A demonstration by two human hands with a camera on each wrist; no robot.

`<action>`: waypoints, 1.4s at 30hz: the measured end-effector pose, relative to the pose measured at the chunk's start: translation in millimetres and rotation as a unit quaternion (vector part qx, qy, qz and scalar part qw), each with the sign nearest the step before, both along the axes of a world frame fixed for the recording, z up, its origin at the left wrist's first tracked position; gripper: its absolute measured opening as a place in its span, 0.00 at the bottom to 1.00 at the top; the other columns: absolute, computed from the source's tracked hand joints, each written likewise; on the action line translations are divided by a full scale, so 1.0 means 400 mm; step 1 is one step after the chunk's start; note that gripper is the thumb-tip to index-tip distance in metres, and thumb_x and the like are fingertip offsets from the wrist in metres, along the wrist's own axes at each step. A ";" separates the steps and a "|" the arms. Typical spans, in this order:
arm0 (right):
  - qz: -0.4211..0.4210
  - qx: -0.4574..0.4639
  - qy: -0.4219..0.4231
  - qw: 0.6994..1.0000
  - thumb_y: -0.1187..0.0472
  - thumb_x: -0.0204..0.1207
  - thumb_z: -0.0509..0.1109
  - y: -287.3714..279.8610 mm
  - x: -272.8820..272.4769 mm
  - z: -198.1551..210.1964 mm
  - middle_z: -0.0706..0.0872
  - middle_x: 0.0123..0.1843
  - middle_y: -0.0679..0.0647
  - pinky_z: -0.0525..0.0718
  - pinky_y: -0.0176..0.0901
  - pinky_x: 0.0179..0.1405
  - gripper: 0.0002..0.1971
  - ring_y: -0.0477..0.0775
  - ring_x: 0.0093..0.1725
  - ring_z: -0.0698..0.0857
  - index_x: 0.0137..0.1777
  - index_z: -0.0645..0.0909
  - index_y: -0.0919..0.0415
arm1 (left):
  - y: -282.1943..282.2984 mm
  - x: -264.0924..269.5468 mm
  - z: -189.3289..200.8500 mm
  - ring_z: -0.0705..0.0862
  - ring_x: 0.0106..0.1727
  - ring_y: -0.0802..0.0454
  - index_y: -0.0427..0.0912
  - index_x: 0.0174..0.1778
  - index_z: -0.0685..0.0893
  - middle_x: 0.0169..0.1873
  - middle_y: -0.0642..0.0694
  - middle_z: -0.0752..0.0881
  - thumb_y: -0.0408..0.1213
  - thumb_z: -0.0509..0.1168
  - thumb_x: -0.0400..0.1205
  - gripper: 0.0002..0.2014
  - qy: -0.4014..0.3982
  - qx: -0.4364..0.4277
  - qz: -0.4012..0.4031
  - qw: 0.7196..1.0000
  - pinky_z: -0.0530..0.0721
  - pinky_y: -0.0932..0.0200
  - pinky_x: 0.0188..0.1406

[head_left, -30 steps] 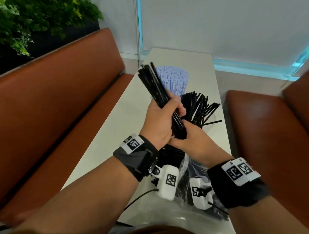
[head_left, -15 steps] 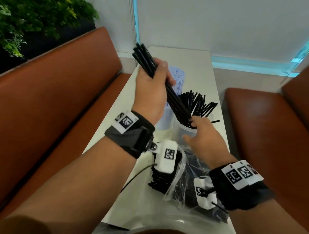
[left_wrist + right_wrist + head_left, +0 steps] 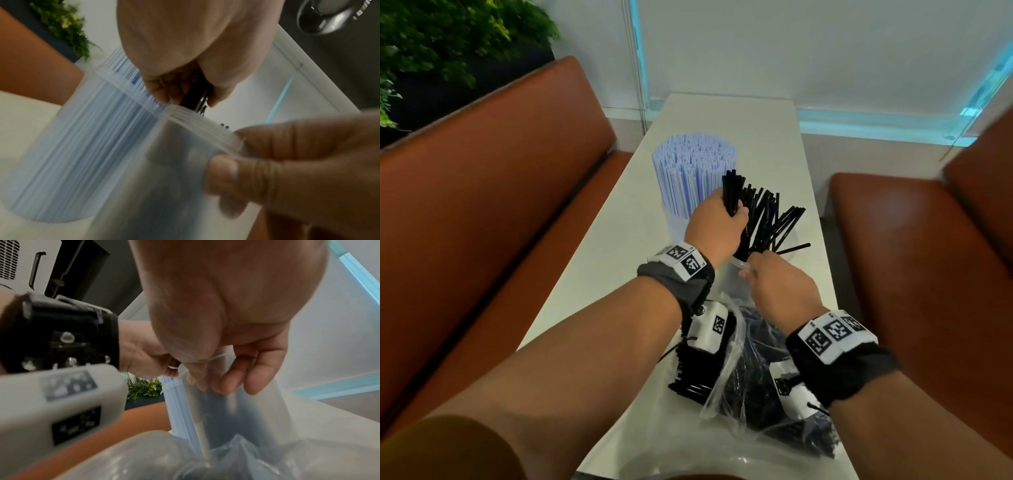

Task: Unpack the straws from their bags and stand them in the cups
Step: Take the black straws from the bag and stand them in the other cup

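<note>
Our left hand [image 3: 717,228] has its fingers wrapped tight around a bunch of black straws [image 3: 732,195], their lower ends down in the clear cup [image 3: 732,274] with the other black ones. Our right hand [image 3: 777,284] pinches that cup's near rim — thumb and fingers curled on it. The blue straws [image 3: 693,171] fill the cup just left, and the bag [image 3: 739,383] lies near us on the table [image 3: 756,120].
</note>
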State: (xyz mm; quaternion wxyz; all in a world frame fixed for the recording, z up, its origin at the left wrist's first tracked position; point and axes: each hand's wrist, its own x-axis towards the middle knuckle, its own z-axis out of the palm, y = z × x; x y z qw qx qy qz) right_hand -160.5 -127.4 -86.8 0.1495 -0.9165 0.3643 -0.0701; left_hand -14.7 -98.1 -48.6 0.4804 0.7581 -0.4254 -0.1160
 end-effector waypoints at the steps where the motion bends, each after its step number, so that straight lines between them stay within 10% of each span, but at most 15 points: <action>1: 0.003 0.003 -0.011 1.000 0.51 0.88 0.61 0.000 0.000 0.000 0.72 0.42 0.45 0.77 0.48 0.35 0.08 0.53 0.37 0.79 0.49 0.73 0.51 | -0.003 -0.001 -0.008 0.83 0.41 0.51 0.48 0.41 0.79 0.40 0.48 0.83 0.43 0.67 0.83 0.07 -0.035 0.040 0.001 0.999 0.79 0.55 0.39; 5: 0.005 0.005 -0.012 1.000 0.51 0.88 0.59 0.001 0.003 0.004 0.73 0.45 0.46 0.78 0.49 0.37 0.09 0.54 0.39 0.79 0.56 0.77 0.54 | -0.002 -0.008 -0.032 0.76 0.65 0.41 0.41 0.61 0.82 0.61 0.41 0.76 0.55 0.70 0.79 0.23 -0.140 0.201 0.017 0.969 0.81 0.42 0.62; 14: -0.007 -0.017 -0.059 0.998 0.57 0.83 0.60 0.035 -0.024 0.031 0.72 0.56 0.45 0.76 0.46 0.34 0.16 0.52 0.38 0.78 0.69 0.76 0.51 | 0.141 0.006 -0.035 0.78 0.64 0.52 0.46 0.78 0.70 0.65 0.49 0.75 0.68 0.69 0.74 0.41 -0.033 0.152 -0.040 0.987 0.79 0.52 0.65; 18: -0.038 -0.045 -0.178 0.982 0.43 0.76 0.55 0.104 -0.038 0.030 0.79 0.49 0.41 0.75 0.43 0.31 0.12 0.48 0.34 0.79 0.56 0.74 0.41 | 0.226 0.033 -0.062 0.82 0.52 0.58 0.50 0.71 0.80 0.52 0.54 0.81 0.58 0.68 0.80 0.26 -0.038 0.137 -0.026 0.989 0.78 0.60 0.52; 22: -0.070 0.052 0.134 0.987 0.27 0.75 0.55 0.121 -0.031 -0.010 0.85 0.45 0.48 0.82 0.50 0.43 0.26 0.55 0.44 0.85 0.50 0.78 0.48 | 0.262 0.009 -0.098 0.84 0.54 0.52 0.50 0.62 0.86 0.53 0.51 0.84 0.51 0.68 0.82 0.15 -0.105 0.229 -0.156 0.955 0.82 0.54 0.56; 28: -0.082 0.072 0.123 0.986 0.48 0.81 0.61 0.105 -0.022 -0.017 0.88 0.50 0.52 0.77 0.46 0.41 0.14 0.57 0.45 0.84 0.52 0.85 0.53 | 0.263 -0.067 -0.149 0.79 0.59 0.44 0.43 0.65 0.84 0.59 0.43 0.81 0.48 0.70 0.80 0.20 -0.261 0.263 -0.279 0.886 0.81 0.48 0.59; 42: -0.077 0.062 0.128 0.987 0.49 0.82 0.61 0.103 -0.024 0.018 0.89 0.45 0.52 0.83 0.47 0.46 0.16 0.57 0.45 0.87 0.46 0.88 0.55 | 0.233 -0.116 -0.155 0.81 0.59 0.39 0.36 0.65 0.81 0.63 0.37 0.81 0.34 0.57 0.87 0.14 -0.365 0.350 -0.319 0.802 0.79 0.47 0.54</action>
